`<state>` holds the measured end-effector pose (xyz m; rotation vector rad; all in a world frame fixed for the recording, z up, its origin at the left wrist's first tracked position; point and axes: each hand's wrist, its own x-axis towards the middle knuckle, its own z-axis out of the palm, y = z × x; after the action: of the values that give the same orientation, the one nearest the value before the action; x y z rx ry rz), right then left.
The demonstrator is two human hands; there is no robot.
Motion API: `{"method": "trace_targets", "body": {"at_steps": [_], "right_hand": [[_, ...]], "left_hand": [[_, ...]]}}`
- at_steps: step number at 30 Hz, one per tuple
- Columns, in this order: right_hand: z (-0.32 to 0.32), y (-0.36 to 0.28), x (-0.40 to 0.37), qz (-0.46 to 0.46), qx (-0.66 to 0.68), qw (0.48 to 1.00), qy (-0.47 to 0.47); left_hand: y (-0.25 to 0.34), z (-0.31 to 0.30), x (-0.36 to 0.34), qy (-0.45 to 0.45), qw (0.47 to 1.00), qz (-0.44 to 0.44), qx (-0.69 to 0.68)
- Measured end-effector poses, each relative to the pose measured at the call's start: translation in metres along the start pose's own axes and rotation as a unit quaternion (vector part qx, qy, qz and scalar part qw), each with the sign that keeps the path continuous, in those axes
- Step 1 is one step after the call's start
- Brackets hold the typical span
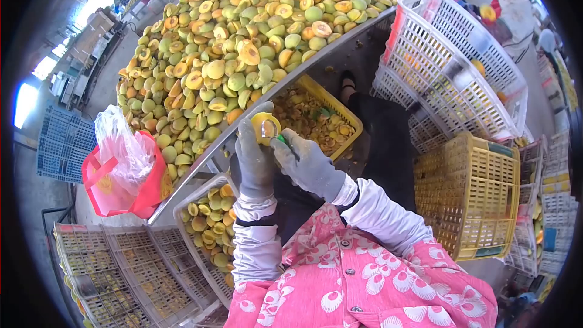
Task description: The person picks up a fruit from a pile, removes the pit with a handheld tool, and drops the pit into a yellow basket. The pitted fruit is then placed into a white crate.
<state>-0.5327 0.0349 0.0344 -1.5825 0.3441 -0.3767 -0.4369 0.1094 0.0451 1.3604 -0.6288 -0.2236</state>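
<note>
My left hand, in a grey glove, holds a halved yellow-green fruit with the cut face up. My right hand, also gloved in grey, grips a small green-handled tool whose tip touches the fruit's centre. Both hands are raised just in front of the edge of a long metal table heaped with several whole and halved fruits. Under the hands sits a yellow crate that holds fruit pieces.
A white crate of halved fruit stands at lower left, beside grey trays. A pink bag with clear plastic hangs at the table's left. Empty white crates and a yellow crate stand to the right. Another person works at the far right.
</note>
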Motion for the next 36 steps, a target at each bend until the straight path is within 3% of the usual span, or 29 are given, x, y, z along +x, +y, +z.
{"method": "trace_targets", "body": {"at_steps": [3, 5, 13, 15, 16, 18, 21, 24, 27, 29, 30, 32, 33, 35, 36], "right_hand": [[0.004, -0.005, -0.006, 0.006, 0.001, 1.0, 0.0], [0.007, -0.005, -0.01, -0.046, -0.004, 0.999, 0.027], [0.012, -0.004, -0.018, -0.08, -0.03, 0.994, 0.065], [0.011, -0.006, -0.019, -0.085, -0.033, 0.994, 0.063], [0.01, -0.007, -0.02, -0.092, -0.033, 0.993, 0.059], [0.008, -0.008, -0.021, -0.1, -0.032, 0.993, 0.054], [0.006, -0.007, -0.023, -0.057, -0.036, 0.997, 0.025], [0.006, 0.003, -0.025, -0.059, 0.065, 0.996, -0.001], [0.003, -0.003, -0.028, 0.006, 0.108, 0.994, -0.034], [-0.001, -0.013, -0.033, 0.104, 0.139, 0.982, -0.07], [0.002, -0.006, -0.033, 0.106, 0.144, 0.982, -0.065], [0.01, 0.011, -0.031, -0.014, 0.111, 0.993, -0.025], [0.002, -0.004, -0.032, -0.014, 0.111, 0.993, -0.023], [-0.015, -0.032, -0.036, 0.186, 0.134, 0.963, -0.138], [-0.014, -0.033, -0.036, 0.187, 0.136, 0.963, -0.136]], "left_hand": [[-0.003, 0.007, -0.005, 0.051, 0.998, 0.01, -0.036], [0.0, 0.011, -0.008, 0.055, 0.998, 0.021, -0.026], [0.027, 0.027, -0.018, 0.097, 0.993, 0.066, 0.013], [0.037, 0.027, -0.015, 0.075, 0.978, 0.121, 0.154], [0.038, 0.026, -0.015, 0.075, 0.978, 0.121, 0.153], [0.039, 0.024, -0.015, 0.058, 0.998, 0.001, 0.013], [0.04, 0.026, -0.014, 0.067, 0.997, -0.033, -0.007], [0.041, 0.025, -0.017, 0.04, 0.997, -0.069, 0.013], [0.044, 0.021, -0.016, 0.005, 0.995, -0.072, 0.066], [0.046, 0.021, -0.017, -0.005, 0.995, -0.064, 0.07], [0.047, 0.022, -0.017, -0.01, 0.996, -0.054, 0.072], [0.054, 0.024, -0.018, -0.007, 0.995, -0.074, 0.063], [0.056, 0.025, -0.018, 0.004, 0.995, -0.09, 0.052], [0.054, 0.019, -0.014, -0.016, 0.989, -0.109, 0.095], [0.053, 0.018, -0.012, -0.037, 0.982, -0.128, 0.137]]}}
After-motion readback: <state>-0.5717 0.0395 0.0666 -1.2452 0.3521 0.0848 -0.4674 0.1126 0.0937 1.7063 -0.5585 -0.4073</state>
